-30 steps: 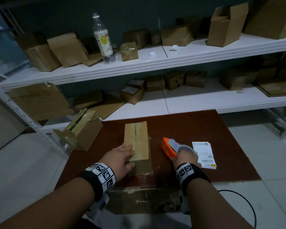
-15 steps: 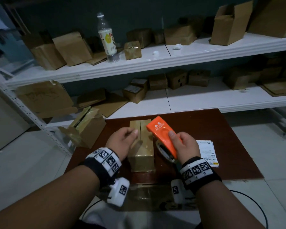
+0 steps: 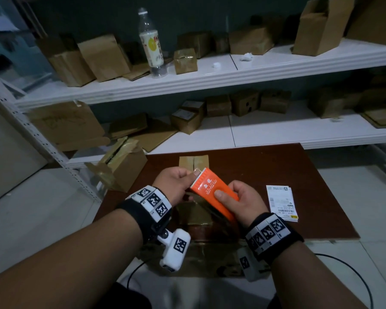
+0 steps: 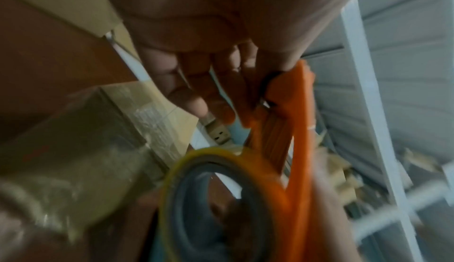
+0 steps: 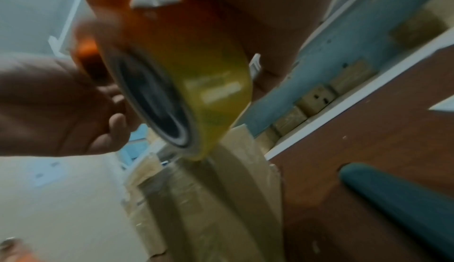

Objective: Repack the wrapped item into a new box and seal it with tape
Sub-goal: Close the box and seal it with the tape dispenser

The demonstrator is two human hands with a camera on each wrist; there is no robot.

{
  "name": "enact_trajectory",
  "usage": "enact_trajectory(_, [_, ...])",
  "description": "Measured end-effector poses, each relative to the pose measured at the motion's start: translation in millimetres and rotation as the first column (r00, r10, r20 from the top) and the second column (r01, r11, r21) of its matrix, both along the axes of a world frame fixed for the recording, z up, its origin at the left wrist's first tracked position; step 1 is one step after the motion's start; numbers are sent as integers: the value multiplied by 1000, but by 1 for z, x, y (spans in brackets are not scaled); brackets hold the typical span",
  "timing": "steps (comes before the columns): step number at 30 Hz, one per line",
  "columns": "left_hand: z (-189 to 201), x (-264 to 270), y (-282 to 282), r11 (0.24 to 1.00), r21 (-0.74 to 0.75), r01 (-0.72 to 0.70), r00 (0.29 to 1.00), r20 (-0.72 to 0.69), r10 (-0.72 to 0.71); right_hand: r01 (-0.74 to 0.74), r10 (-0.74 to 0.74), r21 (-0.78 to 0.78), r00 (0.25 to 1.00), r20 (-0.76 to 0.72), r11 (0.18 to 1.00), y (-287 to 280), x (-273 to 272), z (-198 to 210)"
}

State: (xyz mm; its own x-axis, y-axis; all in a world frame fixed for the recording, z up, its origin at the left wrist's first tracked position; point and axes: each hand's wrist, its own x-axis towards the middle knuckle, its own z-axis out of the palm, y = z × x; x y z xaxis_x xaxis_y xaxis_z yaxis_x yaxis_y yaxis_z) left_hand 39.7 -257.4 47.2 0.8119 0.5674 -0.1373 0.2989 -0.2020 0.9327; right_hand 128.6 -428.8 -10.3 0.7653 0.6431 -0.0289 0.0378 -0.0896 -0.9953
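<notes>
An orange tape dispenser (image 3: 214, 192) is held above the brown desk (image 3: 265, 170) by both hands. It is gripped by the right hand (image 3: 243, 201) at its near end, with the thumb laid flat on the orange top and the other fingers curled under the body. Its far, toothed edge is pinched by the left hand (image 3: 176, 186) between thumb and forefinger; whether the loose tape end is caught in that pinch cannot be told. In the left wrist view the left fingers (image 4: 196, 99) are seen bunched together against the orange frame (image 4: 297, 130), and the yellowish tape roll (image 4: 213, 194) is seen hanging below it. In the right wrist view the same roll (image 5: 196, 91) is shown just above the box, though the picture is blurred.

The cardboard box (image 3: 194, 162) is stood on the desk directly beneath the dispenser, partly hidden by the hands; its two top flaps are folded shut with a seam between them, and glossy tape is seen on its near side (image 3: 193, 214). A printed shipping label (image 3: 281, 202) is laid flat on the desk to the right of the box, apart from it. An opened carton (image 3: 123, 168) is set at the desk's left far corner. Behind, white shelves (image 3: 210, 79) are stacked with cardboard boxes, and a plastic bottle (image 3: 152, 47) is stood upright on the upper one.
</notes>
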Motion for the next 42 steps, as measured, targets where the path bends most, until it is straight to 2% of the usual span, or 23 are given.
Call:
enact_trajectory(2, [-3,-1,-2,955,296,-22,1000,-1,23,41,-39,-39,998,57,998,-2,2,2])
enact_trajectory(4, [-4,-2,-7,900,434,-28,999,-23,43,73,-63,-85,991,120,994,-6,5,5])
enact_trajectory(7, [-1,-6,-8,876,470,-110,992,-5,127,103,-74,-162,981,180,981,-14,9,7])
enact_trajectory(10, [11,-10,14,865,406,-295,952,42,304,147,-96,-266,976,194,953,-23,17,5])
enact_trajectory(11, [15,-13,22,860,407,-308,947,43,319,160,-103,-294,975,198,942,-25,19,5])
enact_trajectory(18, [33,-22,13,772,622,-132,990,52,128,190,-97,-429,969,228,883,-24,23,-3])
enact_trajectory(19, [38,-23,6,711,698,-88,996,62,62,194,-102,-441,969,223,876,-24,24,-2])
enact_trajectory(20, [41,-24,-1,583,812,-13,998,50,-47,198,-109,-446,970,218,873,-23,24,-3])
enact_trajectory(21, [46,-24,-13,398,913,87,985,-19,-171,203,-115,-440,969,218,875,-23,23,-4])
enact_trajectory(22, [47,-24,-26,176,969,172,953,-118,-279,217,-128,-420,965,229,882,-21,23,-4])
enact_trajectory(23, [46,-27,-37,8,979,203,913,-187,-362,236,-146,-401,959,242,885,-20,22,-5])
enact_trajectory(24, [45,-29,-46,-41,982,182,880,-181,-439,258,-157,-409,952,264,875,-19,23,-6])
enact_trajectory(25, [47,-33,-53,-21,992,123,854,-116,-508,283,-153,-460,942,300,842,-19,24,-6])
enact_trajectory(27, [55,-41,-62,93,996,8,791,51,-610,324,-127,-628,933,338,707,-20,31,-8])
enact_trajectory(29, [68,-41,-68,180,984,1,736,121,-666,359,-171,-680,929,329,640,-23,37,-12])
enact_trajectory(30, [73,-38,-67,245,968,47,750,128,-649,400,-213,-654,913,349,642,-23,39,-15])
enact_trajectory(32, [77,-33,-56,488,868,92,835,200,-513,470,-254,-622,877,407,626,-22,40,-19])
enact_trajectory(33, [76,-34,-47,609,788,88,874,232,-428,469,-227,-652,877,424,596,-20,40,-23])
enact_trajectory(34, [74,-36,-39,678,731,80,897,244,-368,455,-187,-698,884,429,553,-18,40,-27])
enact_trajectory(37, [68,-43,-23,753,646,125,915,218,-339,400,-160,-774,915,371,491,-13,45,-38])
enact_trajectory(40, [62,-46,-17,884,429,183,906,275,-321,337,-110,-807,939,326,485,-10,44,-42])
enact_trajectory(42, [58,-46,-15,944,266,196,902,328,-280,352,-76,-804,929,362,479,-7,40,-40])
